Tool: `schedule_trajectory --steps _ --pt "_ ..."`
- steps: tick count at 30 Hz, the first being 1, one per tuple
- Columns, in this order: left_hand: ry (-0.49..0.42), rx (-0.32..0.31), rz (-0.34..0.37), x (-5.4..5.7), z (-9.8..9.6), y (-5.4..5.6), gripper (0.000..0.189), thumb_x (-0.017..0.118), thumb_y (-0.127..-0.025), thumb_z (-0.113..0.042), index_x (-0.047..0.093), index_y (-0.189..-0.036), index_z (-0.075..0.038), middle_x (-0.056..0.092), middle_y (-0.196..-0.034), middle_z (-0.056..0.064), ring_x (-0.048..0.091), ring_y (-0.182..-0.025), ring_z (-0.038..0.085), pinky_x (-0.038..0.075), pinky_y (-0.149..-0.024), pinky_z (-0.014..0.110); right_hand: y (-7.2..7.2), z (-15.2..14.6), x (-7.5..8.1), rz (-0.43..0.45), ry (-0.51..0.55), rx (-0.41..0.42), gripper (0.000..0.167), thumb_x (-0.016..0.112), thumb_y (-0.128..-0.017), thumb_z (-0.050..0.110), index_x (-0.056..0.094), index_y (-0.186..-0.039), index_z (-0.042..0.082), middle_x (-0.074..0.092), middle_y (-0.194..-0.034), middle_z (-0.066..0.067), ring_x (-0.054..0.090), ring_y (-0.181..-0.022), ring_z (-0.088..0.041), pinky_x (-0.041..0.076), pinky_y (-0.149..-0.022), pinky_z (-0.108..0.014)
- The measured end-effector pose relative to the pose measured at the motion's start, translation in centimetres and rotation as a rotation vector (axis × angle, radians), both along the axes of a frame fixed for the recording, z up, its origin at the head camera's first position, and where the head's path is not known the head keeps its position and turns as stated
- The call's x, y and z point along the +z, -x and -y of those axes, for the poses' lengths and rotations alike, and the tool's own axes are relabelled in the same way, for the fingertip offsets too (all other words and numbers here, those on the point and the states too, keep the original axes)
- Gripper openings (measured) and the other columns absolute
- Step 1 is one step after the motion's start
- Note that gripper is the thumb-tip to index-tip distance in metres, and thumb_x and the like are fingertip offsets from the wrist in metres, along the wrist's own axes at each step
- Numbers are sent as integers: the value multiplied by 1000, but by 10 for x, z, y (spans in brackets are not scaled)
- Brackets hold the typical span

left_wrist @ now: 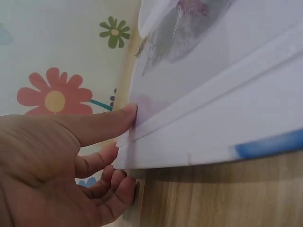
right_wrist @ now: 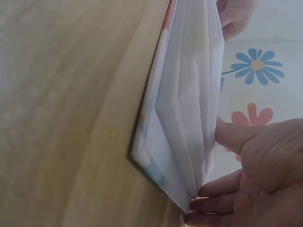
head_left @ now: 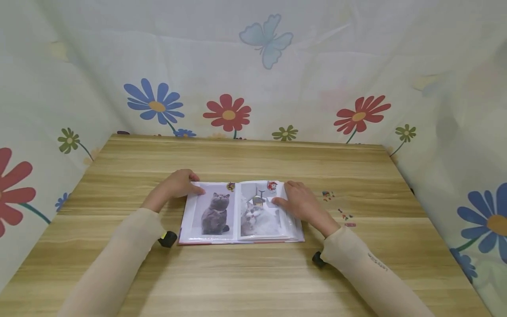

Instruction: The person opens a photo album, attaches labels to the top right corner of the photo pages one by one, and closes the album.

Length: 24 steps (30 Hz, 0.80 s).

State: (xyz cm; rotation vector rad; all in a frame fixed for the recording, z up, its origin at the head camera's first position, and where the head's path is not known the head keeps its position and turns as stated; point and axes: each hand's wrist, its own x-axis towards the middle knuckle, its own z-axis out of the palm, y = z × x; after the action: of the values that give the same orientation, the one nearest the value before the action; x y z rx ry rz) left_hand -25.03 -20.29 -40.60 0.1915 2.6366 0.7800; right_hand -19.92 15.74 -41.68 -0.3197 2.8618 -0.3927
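A photo album [head_left: 236, 211] lies spread on the wooden table. Its left page has a photo of a grey cat [head_left: 215, 213]; the right page has one of a grey-and-white cat [head_left: 259, 218]. Small stickers [head_left: 272, 186] sit near the top of both pages. My left hand [head_left: 179, 184] pinches the album's upper left edge, thumb on the page, as the left wrist view shows. At the right edge, my right hand [head_left: 303, 202] holds the page stack, thumb on top and fingers against the side. The right wrist view shows the layered pages [right_wrist: 189, 94] above the cover.
Several tiny colourful sticker pieces [head_left: 344, 215] lie on the table [head_left: 237, 281] right of the album. Flower-printed cloth [head_left: 309, 75] hangs behind and beside the table. A black wrist device [head_left: 168, 239] is by the left sleeve, another [head_left: 318, 259] by the right.
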Motion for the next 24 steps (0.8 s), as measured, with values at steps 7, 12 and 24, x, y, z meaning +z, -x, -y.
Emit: schedule_trajectory --steps 7,12,24 --pt "-75 -31 -76 8 3 -1 55 77 -94 -21 58 -135 11 57 -123 28 53 -109 38 47 -97 52 -3 -1 1 4 10 -12 78 60 -103 47 41 -151 -11 40 -158 -28 34 -147 -45 26 -122 -56" --pt "-166 9 -100 19 -1 -6 64 74 -96 -16 46 -147 11 53 -133 32 53 -121 43 48 -102 55 -3 -1 3 -1 21 -28 77 61 -103 47 43 -150 -11 41 -156 -28 36 -146 -46 27 -120 -58" --pt "-395 4 -160 43 -39 -26 79 63 -97 2 14 -158 15 41 -142 35 53 -129 48 55 -97 53 -6 0 8 -15 201 -66 69 66 -102 35 43 -150 -10 37 -158 -31 37 -145 -48 27 -120 -60"
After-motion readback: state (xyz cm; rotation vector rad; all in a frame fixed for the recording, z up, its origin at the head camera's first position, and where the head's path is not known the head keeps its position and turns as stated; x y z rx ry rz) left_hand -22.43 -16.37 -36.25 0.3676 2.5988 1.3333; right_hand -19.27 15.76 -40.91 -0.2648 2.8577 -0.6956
